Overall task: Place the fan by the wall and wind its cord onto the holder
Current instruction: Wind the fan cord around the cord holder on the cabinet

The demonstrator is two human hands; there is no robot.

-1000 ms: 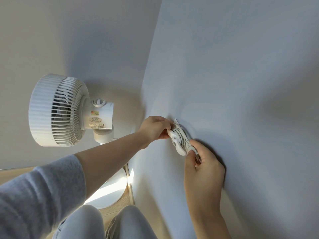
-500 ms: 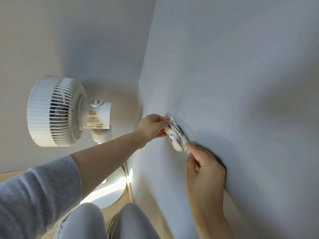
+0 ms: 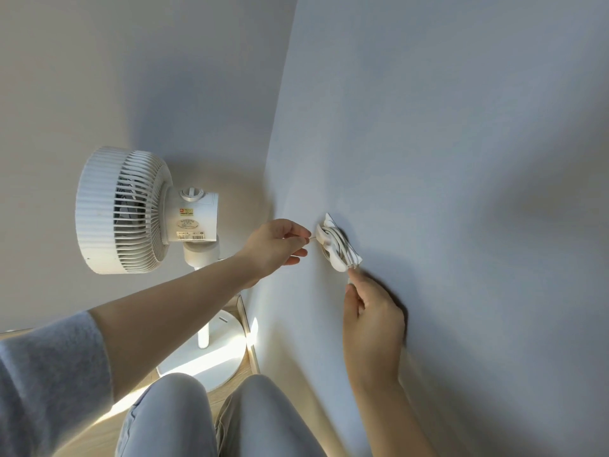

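1. Your right hand (image 3: pixel 372 324) is curled, pinching the white power cord (image 3: pixel 336 240) just under the white plastic wall holder (image 3: pixel 336 263).
2. Your left hand (image 3: pixel 276 245) pinches a thin strand (image 3: pixel 313 238) at that holder's left edge.
3. The cord sits wound around the holder on the grey wall (image 3: pixel 428 159).
4. The white round-grilled pedestal fan (image 3: pixel 128 209) stands in the wall's corner.

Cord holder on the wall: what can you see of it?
The cord holder is a small white piece, plastic by its look, fixed to the blue-grey wall. White cord is looped round it. The left hand pinches a thin strand at its left edge; the right hand pinches cord just below it.
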